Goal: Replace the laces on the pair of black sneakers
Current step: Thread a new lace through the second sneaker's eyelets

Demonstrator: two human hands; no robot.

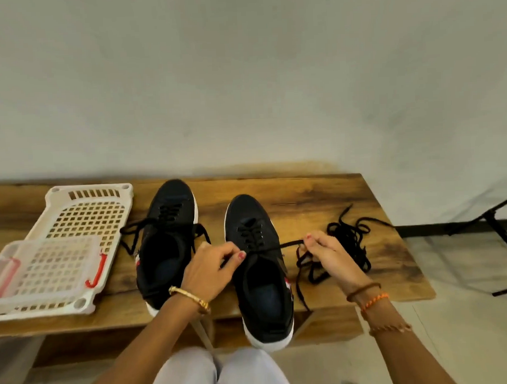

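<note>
Two black sneakers with white soles stand side by side on a wooden table (319, 194), toes away from me. The left sneaker (166, 242) has a black lace hanging loose to both sides. The right sneaker (260, 267) is partly laced, and its heel sticks out over the front edge. My left hand (210, 270) pinches one end of its lace (291, 243) at the shoe's left side. My right hand (330, 253) pinches the other end, pulled out to the right. A tangled heap of black laces (348, 240) lies just behind my right hand.
A white perforated plastic basket (91, 222) lies at the table's left, with a clear lid with red clips (43, 267) on it. A black stand's legs (498, 227) reach across the floor at the right. A wall rises directly behind the table.
</note>
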